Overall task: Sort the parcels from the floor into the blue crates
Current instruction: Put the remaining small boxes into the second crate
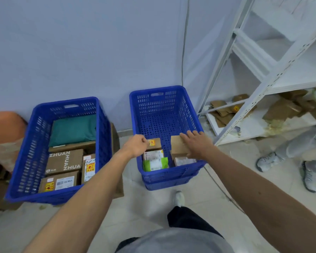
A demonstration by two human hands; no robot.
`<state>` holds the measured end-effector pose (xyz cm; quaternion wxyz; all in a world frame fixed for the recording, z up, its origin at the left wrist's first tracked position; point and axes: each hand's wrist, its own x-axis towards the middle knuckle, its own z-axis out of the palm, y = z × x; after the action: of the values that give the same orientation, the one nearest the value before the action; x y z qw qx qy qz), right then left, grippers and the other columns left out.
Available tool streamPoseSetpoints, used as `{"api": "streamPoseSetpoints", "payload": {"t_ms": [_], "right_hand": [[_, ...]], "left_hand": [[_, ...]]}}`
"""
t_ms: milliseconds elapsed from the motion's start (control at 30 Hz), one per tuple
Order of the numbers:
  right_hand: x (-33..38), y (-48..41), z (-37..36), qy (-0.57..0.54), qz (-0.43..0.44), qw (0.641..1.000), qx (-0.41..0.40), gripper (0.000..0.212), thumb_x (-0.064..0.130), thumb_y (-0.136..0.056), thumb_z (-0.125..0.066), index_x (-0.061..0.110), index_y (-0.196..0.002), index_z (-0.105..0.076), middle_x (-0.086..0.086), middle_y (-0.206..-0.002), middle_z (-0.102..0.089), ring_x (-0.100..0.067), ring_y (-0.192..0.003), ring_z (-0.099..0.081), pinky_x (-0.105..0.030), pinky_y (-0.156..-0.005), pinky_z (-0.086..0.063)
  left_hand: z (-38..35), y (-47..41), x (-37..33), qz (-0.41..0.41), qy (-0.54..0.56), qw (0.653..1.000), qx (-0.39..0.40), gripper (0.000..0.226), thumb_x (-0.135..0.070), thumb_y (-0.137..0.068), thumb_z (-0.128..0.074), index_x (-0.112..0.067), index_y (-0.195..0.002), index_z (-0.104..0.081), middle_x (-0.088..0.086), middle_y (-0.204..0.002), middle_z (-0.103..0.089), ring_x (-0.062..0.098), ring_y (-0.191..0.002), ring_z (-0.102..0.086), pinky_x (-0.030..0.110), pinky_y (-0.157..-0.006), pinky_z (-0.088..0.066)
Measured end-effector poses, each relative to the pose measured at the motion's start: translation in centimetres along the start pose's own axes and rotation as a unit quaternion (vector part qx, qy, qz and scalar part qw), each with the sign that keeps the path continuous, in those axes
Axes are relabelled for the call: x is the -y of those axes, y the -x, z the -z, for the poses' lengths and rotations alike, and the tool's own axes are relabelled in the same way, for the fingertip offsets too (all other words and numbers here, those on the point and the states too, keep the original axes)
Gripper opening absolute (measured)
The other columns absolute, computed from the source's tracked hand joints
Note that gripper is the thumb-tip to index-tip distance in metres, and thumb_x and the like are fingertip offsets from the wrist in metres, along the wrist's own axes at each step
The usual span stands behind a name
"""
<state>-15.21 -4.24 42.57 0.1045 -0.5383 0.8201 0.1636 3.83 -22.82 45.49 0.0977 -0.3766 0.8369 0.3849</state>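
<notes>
Two blue crates stand on the floor by the wall. The right crate (164, 114) holds a few small parcels at its near end. My left hand (135, 146) grips a small brown box with a yellow-red sticker (154, 144) inside it. My right hand (197, 143) lies flat with straight fingers on a plain brown box (177, 146) in the same crate. Below them lie a labelled white parcel (152, 155), a green-edged packet (155, 164) and another labelled box (183, 161). The left crate (26, 152) is filled with brown boxes (64, 161) and a green bag (73, 129).
A white metal shelf rack (268, 77) stands at the right, with brown envelopes (283, 108) on its low shelf. Another person's grey shoes (266, 161) are on the floor at the right. An orange stool (4, 125) sits at the far left. My own shoe (179, 198) is behind the right crate.
</notes>
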Motion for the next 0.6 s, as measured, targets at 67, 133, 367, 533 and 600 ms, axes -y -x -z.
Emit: {"api": "streamPoseSetpoints", "payload": {"t_ms": [67,133,367,533,600], "right_hand": [[-2.6,-2.5,-0.2,0.003,0.014,1.000,0.013,0.102,0.059,-0.078,-0.069,0.016,-0.154,-0.016,-0.009,-0.142,-0.039,-0.032,-0.127,-0.043,-0.048,-0.106,-0.036],[-4.6,-4.8,-0.6,-0.001,0.037,0.999,0.028,0.104,0.061,-0.079,-0.068,0.014,-0.154,-0.013,-0.010,-0.143,-0.037,-0.032,-0.127,-0.042,-0.048,-0.107,-0.036],[-8.6,-13.3,-5.7,0.002,0.093,0.991,0.097,0.100,0.044,-0.087,-0.068,0.010,-0.156,-0.005,-0.011,-0.149,-0.030,-0.033,-0.131,-0.038,-0.046,-0.109,-0.035],[-9.5,-18.7,-12.2,-0.008,0.100,0.984,0.149,0.094,0.034,-0.088,-0.066,0.008,-0.156,-0.006,-0.012,-0.152,-0.028,-0.032,-0.133,-0.038,-0.047,-0.109,-0.035],[-9.6,-20.4,-14.9,-0.035,0.088,0.981,0.170,0.087,0.033,-0.091,-0.060,0.010,-0.156,-0.007,-0.013,-0.154,-0.026,-0.034,-0.136,-0.034,-0.049,-0.112,-0.032]], "left_hand": [[-0.1,-2.6,-1.5,0.016,0.013,1.000,-0.014,0.022,-0.021,-0.095,-0.052,-0.005,-0.095,-0.068,0.006,-0.083,-0.066,0.013,-0.066,-0.055,0.028,-0.062,-0.045],[-0.4,-4.8,-2.7,0.035,0.024,0.999,-0.017,0.024,-0.022,-0.098,-0.053,-0.005,-0.102,-0.069,0.004,-0.087,-0.066,0.010,-0.067,-0.055,0.022,-0.058,-0.043],[-3.9,-12.8,-3.4,0.096,0.038,0.994,0.016,0.022,-0.027,-0.100,-0.051,-0.014,-0.108,-0.067,0.005,-0.096,-0.069,0.025,-0.094,-0.064,0.036,-0.086,-0.051],[-6.9,-20.1,-1.6,0.097,0.026,0.994,0.037,0.024,-0.030,-0.100,-0.051,-0.018,-0.113,-0.067,0.005,-0.100,-0.071,0.025,-0.091,-0.066,0.040,-0.084,-0.054],[-8.2,-22.5,-0.6,0.096,0.023,0.994,0.042,0.023,-0.031,-0.101,-0.051,-0.020,-0.113,-0.067,0.005,-0.099,-0.070,0.027,-0.092,-0.067,0.044,-0.082,-0.054]]}}
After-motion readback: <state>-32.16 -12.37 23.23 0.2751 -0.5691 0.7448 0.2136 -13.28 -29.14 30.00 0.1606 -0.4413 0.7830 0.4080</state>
